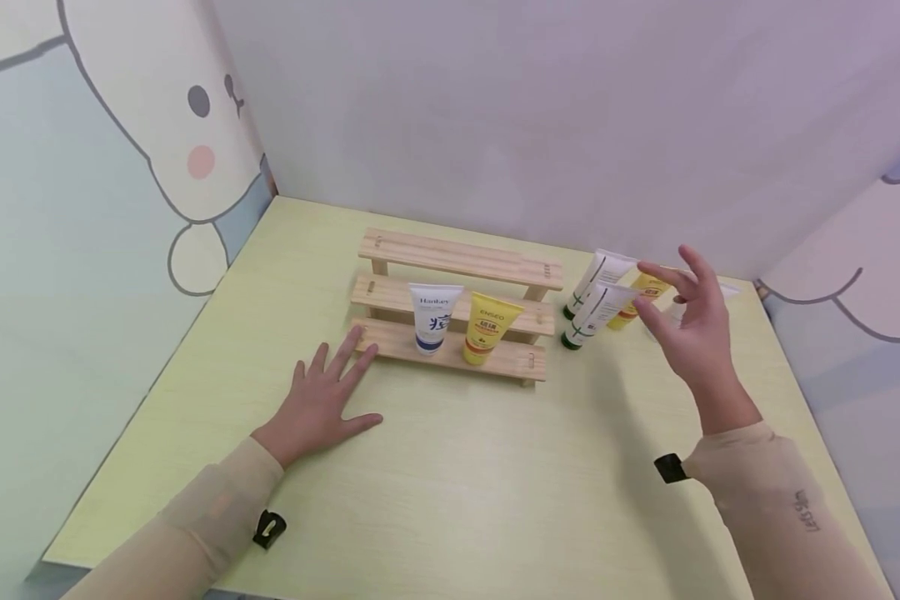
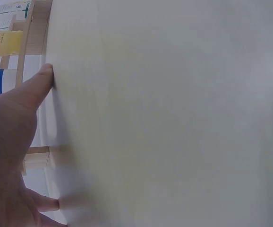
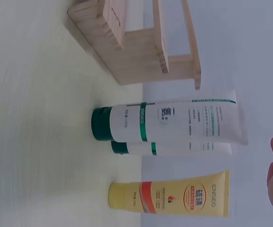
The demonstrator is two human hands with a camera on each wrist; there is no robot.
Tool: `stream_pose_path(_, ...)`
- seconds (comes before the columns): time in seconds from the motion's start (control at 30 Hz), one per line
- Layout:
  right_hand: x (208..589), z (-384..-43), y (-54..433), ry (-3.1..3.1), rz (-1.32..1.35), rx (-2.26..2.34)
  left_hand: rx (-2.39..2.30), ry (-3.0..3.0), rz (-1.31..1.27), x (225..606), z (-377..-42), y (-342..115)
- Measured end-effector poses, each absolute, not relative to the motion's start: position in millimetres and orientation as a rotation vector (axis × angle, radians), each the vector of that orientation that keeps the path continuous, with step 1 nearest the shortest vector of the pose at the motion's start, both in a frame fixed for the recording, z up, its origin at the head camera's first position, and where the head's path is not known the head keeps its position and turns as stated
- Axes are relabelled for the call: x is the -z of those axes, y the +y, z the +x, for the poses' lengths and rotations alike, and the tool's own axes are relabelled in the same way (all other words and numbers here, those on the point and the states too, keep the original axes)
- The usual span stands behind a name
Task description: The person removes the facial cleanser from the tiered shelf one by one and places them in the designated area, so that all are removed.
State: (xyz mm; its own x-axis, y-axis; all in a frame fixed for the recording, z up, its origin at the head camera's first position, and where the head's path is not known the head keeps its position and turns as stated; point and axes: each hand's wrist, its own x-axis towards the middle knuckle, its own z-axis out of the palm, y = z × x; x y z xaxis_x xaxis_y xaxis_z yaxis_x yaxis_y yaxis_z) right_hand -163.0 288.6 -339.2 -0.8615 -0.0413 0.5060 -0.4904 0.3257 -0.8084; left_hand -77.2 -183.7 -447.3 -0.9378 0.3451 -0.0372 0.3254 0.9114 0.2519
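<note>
On my head feed there's a pale wooden rack, three stepped shelves. Its lowest shelf has a white tube with a blue band, marked "Hankey", and a yellow tube marked "ENSEO", both cap-down. Right of the rack are two green-capped tubes, another yellow one and a mostly hidden white one. The left hand is spread wide at the rack's front left corner, holding nothing. The right hand is raised right of the rack, fingers loosely bent, thumb and index apart, nothing gripped.

Left wrist: I get a straight thumb by the rack; can't tell if any finger touches it.

Right wrist: beside the rack I can read "ENSEO" on a green-capped tube and the yellow one; fingertips are clear of both.
</note>
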Motion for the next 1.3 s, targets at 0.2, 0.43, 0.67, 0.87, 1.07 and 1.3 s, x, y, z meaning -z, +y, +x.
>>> stream_pose_path(0.2,348.0,-158.0,255.3,-2.305,0.661,-1.398,-0.372,2.997,0.526,445.6,-76.9,-183.3)
stream_pose_path(0.43,356.9,-154.4,201.6,-2.445,0.775,-1.415,-0.35,3.011,0.539,445.0,-77.6,-182.9)
stream_pose_path(0.67,362.0,-156.5,166.4,-2.502,0.775,-1.493,-0.349,3.005,0.534,444.9,-77.0,-183.3)
stream_pose_path(0.87,363.6,-156.0,154.2,-2.526,0.716,-1.53,-0.35,3.018,0.541,444.0,-76.5,-182.8)
stream_pose_path(1.07,362.9,-153.7,152.3,-2.54,0.69,-1.524,-0.359,3.022,0.543,445.2,-76.3,-183.2)
stream_pose_path(1.3,361.5,-152.0,158.9,-2.529,0.668,-1.511,-0.37,3.012,0.538,446.0,-75.5,-183.2)
